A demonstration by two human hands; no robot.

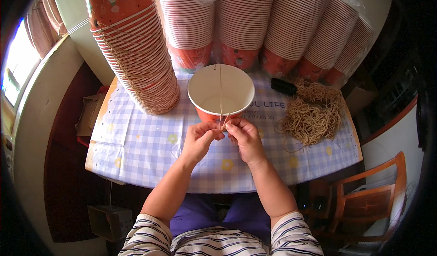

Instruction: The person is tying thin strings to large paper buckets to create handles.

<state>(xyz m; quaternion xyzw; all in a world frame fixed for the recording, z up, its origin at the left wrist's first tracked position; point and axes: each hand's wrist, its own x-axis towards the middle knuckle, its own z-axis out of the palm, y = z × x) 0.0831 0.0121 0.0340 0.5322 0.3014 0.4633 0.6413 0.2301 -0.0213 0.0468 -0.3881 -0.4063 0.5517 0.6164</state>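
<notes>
A white-lined orange paper bucket [205, 92] stands upright on the table in front of me. Across its opening, from the far rim to the near rim, runs a thin tan string [221, 92]. My left hand [200, 140] is closed, its thumb and fingertips pinching the string just outside the near rim. From the other side, my right hand [246, 140] also pinches the string, and the fingertips of both hands nearly meet. The fingers hide the string's end and any knot in it.
A tall stack of buckets [132, 60] with strings hanging down its side leans at the left. Several plastic-wrapped stacks [243, 24] line the back. On the right lie a heap of tan strings [314, 119] and a black object [283, 86]. A checked tablecloth [136, 151] covers the table; a wooden chair [368, 201] stands right.
</notes>
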